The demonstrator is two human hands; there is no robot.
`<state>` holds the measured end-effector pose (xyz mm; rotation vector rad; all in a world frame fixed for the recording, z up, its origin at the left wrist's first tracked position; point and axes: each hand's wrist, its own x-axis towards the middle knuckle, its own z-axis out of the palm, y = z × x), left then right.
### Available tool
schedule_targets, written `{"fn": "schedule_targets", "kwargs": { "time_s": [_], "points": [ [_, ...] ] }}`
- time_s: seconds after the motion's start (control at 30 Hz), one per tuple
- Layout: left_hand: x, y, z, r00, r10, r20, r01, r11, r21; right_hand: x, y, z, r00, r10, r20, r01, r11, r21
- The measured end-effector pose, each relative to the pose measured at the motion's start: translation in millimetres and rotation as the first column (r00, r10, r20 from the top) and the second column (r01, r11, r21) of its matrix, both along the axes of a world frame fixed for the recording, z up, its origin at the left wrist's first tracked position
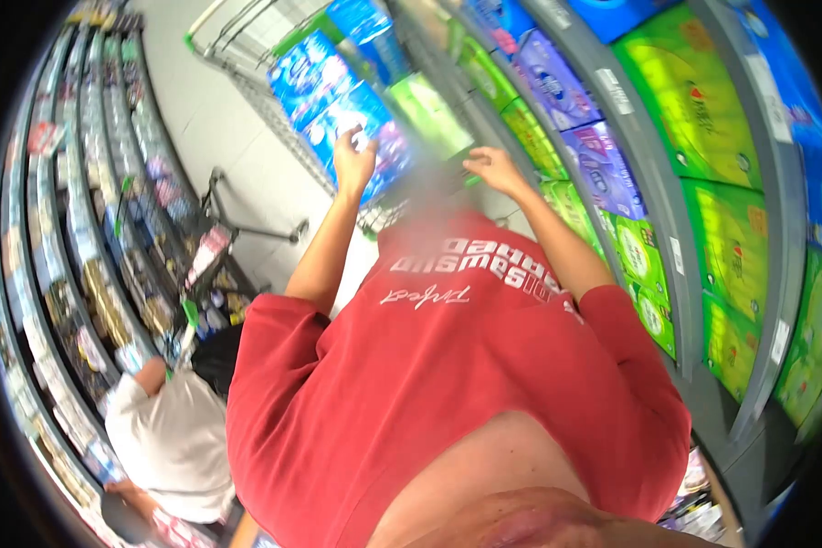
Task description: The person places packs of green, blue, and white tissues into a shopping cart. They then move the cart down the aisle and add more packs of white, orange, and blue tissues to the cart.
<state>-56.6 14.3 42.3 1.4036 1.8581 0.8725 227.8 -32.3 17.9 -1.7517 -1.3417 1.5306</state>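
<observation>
My left hand [354, 166] is over the near edge of a blue tissue pack [361, 123] in a shopping cart [247, 78], its fingertips apart. Whether they touch the pack cannot be told. Off to the right, my right hand [497, 171] hovers with loosely bent, parted fingers and nothing visible between them. A second blue pack [309, 78] lies beyond the first. Also in the cart are a green-and-white pack [431, 114] and another blue pack [374, 41]. A blurred patch hides the area between my hands.
Shelves [690, 265] on the right hold green, purple and blue packs. On the left, long shelves [73, 228] carry many small packages. A person in a white top [175, 438] is at the lower left, near a dark wheeled frame [256, 230] on the tiled floor [183, 100].
</observation>
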Motion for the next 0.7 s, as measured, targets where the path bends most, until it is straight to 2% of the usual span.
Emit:
{"fn": "schedule_targets", "kwargs": {
  "time_s": [0.07,0.13,0.17,0.2,0.23,0.27,0.33,0.37,0.4,0.43,0.47,0.5,0.53,0.6,0.63,0.67,0.7],
  "points": [
    [31.8,13.5,-0.6,0.989,-0.131,-0.065,0.135,0.989,0.063,28.5,-11.8,10.8,0.999,-0.029,0.014,0.029,0.999,0.033],
    [60.5,33.8,-4.9,0.956,-0.294,0.009,0.286,0.935,0.209,62.5,-26.2,3.2,0.994,-0.005,0.107,-0.029,0.948,0.317],
    [80.1,42.2,16.6,0.933,-0.358,-0.042,0.359,0.912,0.200,77.0,-30.6,9.7,0.996,-0.021,0.086,-0.007,0.951,0.311],
    [101.2,52.8,28.9,0.911,-0.411,-0.027,0.406,0.884,0.234,79.8,-29.6,63.6,0.923,0.031,0.385,-0.160,0.938,0.308],
    [122.4,62.1,42.7,0.895,-0.444,-0.039,0.439,0.863,0.249,93.3,-35.7,60.9,0.961,-0.167,0.219,0.048,0.884,0.465],
    [142.1,74.0,58.6,0.857,-0.508,-0.082,0.509,0.814,0.281,112.4,-30.6,83.6,0.946,-0.219,0.238,0.073,0.862,0.501],
    [184.6,96.7,97.6,0.790,-0.599,-0.129,0.597,0.706,0.381,131.2,-29.8,163.4,0.950,-0.142,0.277,0.020,0.916,0.400],
    [205.1,105.6,121.4,0.777,-0.615,-0.135,0.609,0.680,0.409,135.5,-30.2,211.0,0.898,-0.225,0.379,0.028,0.888,0.459],
    [225.3,113.7,148.8,0.746,-0.643,-0.171,0.619,0.577,0.533,146.3,-31.1,230.0,0.932,-0.295,0.209,0.101,0.767,0.634],
    [245.9,118.7,176.5,0.717,-0.665,-0.210,0.615,0.460,0.640,152.2,-31.6,267.3,0.925,-0.344,0.163,0.211,0.820,0.531],
    [265.2,121.0,204.6,0.707,-0.672,-0.220,0.592,0.392,0.705,163.8,-33.7,284.7,0.882,-0.442,0.166,0.194,0.660,0.726],
    [284.3,122.0,232.7,0.698,-0.678,-0.230,0.562,0.320,0.763,176.5,-33.4,310.4,0.890,-0.451,0.069,0.260,0.626,0.735],
    [301.9,122.8,258.7,0.681,-0.692,-0.241,0.528,0.234,0.816,187.0,-33.3,335.9,0.859,-0.499,0.110,0.180,0.497,0.849],
    [334.1,119.1,306.7,0.662,-0.701,-0.264,0.450,0.091,0.888,207.5,-32.9,380.0,0.825,-0.565,0.021,0.255,0.405,0.878],
    [347.1,114.6,329.0,0.651,-0.709,-0.273,0.428,0.046,0.902,225.2,-28.2,394.4,0.784,-0.615,0.081,0.132,0.293,0.947],
    [362.6,116.0,346.8,0.637,-0.712,-0.295,0.413,-0.008,0.911,234.5,-25.1,411.5,0.703,-0.709,0.056,0.145,0.220,0.965],
    [378.8,120.1,361.5,0.624,-0.714,-0.318,0.399,-0.058,0.915,254.7,-15.2,419.1,0.643,-0.766,-0.001,0.115,0.096,0.989]
  ]
}}
